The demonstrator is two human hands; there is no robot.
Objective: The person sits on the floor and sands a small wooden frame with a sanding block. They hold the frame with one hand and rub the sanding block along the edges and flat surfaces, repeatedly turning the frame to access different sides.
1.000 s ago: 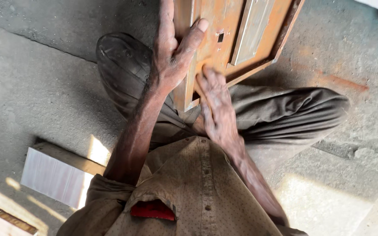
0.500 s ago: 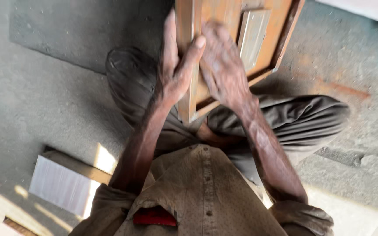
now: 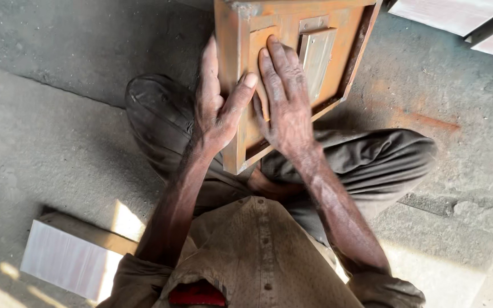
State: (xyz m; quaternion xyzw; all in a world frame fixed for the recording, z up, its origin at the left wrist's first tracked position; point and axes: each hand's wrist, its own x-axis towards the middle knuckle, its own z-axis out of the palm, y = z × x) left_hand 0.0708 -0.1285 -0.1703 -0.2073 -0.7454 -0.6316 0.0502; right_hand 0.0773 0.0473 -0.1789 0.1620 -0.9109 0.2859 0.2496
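Our left hand clamps frame edge, steadying it on lap; right hand flat, fingers spread, pressing panel.

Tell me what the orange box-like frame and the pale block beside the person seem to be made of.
The orange frame looks like wood, painted or stained orange with a dull finish: worn, chipped corners, flat boards. The pale block on the concrete floor may be wood or board: white face, tan edge; uncertain.
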